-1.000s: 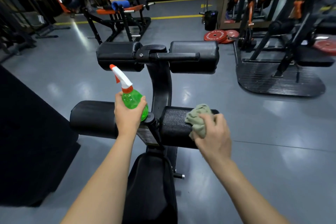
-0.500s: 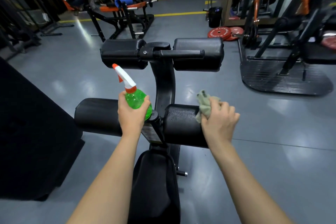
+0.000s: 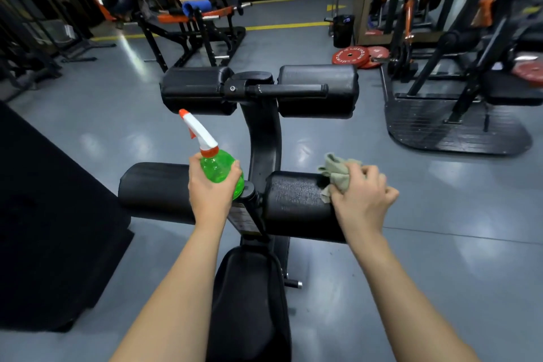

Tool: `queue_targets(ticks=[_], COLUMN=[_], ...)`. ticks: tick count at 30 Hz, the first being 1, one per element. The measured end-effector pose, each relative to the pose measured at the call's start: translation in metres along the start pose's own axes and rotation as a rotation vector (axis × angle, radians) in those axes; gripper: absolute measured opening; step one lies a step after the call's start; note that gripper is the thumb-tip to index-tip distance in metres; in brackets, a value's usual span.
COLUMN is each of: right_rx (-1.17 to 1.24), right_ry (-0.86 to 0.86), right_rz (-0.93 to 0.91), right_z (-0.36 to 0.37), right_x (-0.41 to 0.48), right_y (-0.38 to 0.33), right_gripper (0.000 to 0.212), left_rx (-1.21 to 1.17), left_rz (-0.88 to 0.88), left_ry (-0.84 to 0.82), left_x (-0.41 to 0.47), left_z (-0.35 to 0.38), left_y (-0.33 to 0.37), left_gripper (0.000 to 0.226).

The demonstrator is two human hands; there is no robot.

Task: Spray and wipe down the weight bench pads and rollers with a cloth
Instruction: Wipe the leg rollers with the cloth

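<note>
Nearest the camera, we find the bench seat pad (image 3: 249, 308), black and narrow, running from the lower edge toward the frame post (image 3: 263, 138). Both bare forearms reach forward on either side of it.

The left hand (image 3: 210, 197) grips the spray bottle (image 3: 219, 169) upright. Its fingers and thumb are curled round the green body, thumb on the left and fingertips on the right. None of them is on the trigger. The white head with its orange nozzle tip points up and away to the left. The bottle is held above the inner end of the near left roller (image 3: 155, 191), just beside the post.

The right hand (image 3: 360, 198) holds the cloth (image 3: 338, 175), a pale green rag, bunched between thumb and curled fingers. The fingers lie close together, knuckles up. Hand and cloth press on the top of the near right roller (image 3: 296, 206), toward its outer end. We note fine pale speckling on this roller's surface, left of the cloth.

Beyond, the curved post rises to the far left roller (image 3: 197, 89) and the far right roller (image 3: 318, 91). A black handle bar (image 3: 291, 90) lies across the front of the far right roller.

A black block (image 3: 53, 214) stands on the grey floor (image 3: 440, 214) at the left. Farther back we see a second bench with orange pads (image 3: 191, 29), a black bin (image 3: 343, 27), red weight plates (image 3: 351, 56) and a rack platform (image 3: 455, 126) at the right.
</note>
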State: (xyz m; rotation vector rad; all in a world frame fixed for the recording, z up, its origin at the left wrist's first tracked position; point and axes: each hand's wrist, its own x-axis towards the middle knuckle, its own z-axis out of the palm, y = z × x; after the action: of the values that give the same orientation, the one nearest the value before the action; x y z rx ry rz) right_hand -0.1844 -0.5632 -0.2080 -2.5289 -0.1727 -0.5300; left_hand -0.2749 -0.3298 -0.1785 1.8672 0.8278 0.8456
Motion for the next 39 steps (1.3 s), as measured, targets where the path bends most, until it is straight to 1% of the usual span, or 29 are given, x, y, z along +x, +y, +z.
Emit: queue_targets(ticks=[1,3,6,8,9,10,12,16,18,21,23,25,26,27,28,32,34,36,39], right_rx=[0.001,-0.003,0.039,0.073,0.084,0.093,0.091,-0.025,-0.045,-0.06,-0.009,0.022,0.019,0.014,0.002,-0.087,-0.078,-0.07,-0.017], right_ry=[-0.001,-0.016,-0.024,-0.045,-0.065,-0.091,-0.109,0.004,0.031,0.058,0.052,0.003,-0.015,-0.024,-0.021,0.071,0.097,0.093,0.077], right_rz=[0.023,-0.022,-0.236,-0.408,-0.452,-0.457,-0.386,-0.081,-0.031,-0.133,-0.282,-0.439,-0.486,-0.491,-0.448,-0.146,-0.067,-0.082,-0.272], right_z=[-0.001,0.001,0.012,0.02,0.022,0.022,0.017,0.005,0.0,0.004,0.012,0.019,0.02,0.018,0.015,0.0,-0.004,-0.004,0.003], right_x=[0.003,-0.006,-0.038,-0.058,-0.065,-0.067,-0.052,-0.009,0.0,-0.015,-0.034,-0.056,-0.061,-0.059,-0.052,-0.011,0.001,-0.004,-0.027], right_y=[0.004,-0.002,-0.025,-0.038,-0.042,-0.045,-0.044,-0.012,0.003,-0.001,-0.02,-0.034,-0.036,-0.036,-0.032,0.0,0.011,0.01,-0.003], right_gripper=[0.048,0.05,0.056,0.055,0.054,0.054,0.055,0.046,0.047,0.051,0.056,0.059,0.059,0.059,0.061,0.058,0.058,0.06,0.062], left_rx=[0.0,-0.003,0.009,0.036,0.056,0.068,0.061,0.047,0.061,0.064,0.069,0.08,0.083,0.075,0.063,0.043,0.053,0.067,0.116], left_rz=[-0.001,-0.009,-0.027,-0.037,-0.041,-0.043,-0.042,-0.048,-0.057,-0.057,-0.059,-0.063,-0.065,-0.063,-0.059,-0.05,-0.051,-0.057,-0.06], left_ry=[0.006,0.008,0.002,-0.007,-0.017,-0.027,-0.038,-0.064,-0.071,-0.079,-0.093,-0.102,-0.103,-0.105,-0.11,-0.115,-0.099,-0.089,-0.092], left_x=[0.0,0.001,0.003,0.008,0.009,0.01,0.01,0.012,0.014,0.013,0.015,0.016,0.016,0.015,0.014,0.012,0.012,0.012,0.014], left_z=[0.0,0.0,0.0,0.002,0.002,0.003,0.004,0.004,0.002,0.005,0.003,0.002,0.003,0.003,0.003,0.001,0.001,0.003,0.004], left_y=[-0.001,-0.003,-0.002,0.002,0.006,0.01,0.013,0.009,0.009,0.012,0.013,0.018,0.018,0.018,0.018,0.013,0.014,0.015,0.017], left_gripper=[0.05,0.05,0.051,0.05,0.049,0.049,0.049,0.05,0.051,0.05,0.05,0.051,0.051,0.051,0.051,0.049,0.047,0.048,0.05])
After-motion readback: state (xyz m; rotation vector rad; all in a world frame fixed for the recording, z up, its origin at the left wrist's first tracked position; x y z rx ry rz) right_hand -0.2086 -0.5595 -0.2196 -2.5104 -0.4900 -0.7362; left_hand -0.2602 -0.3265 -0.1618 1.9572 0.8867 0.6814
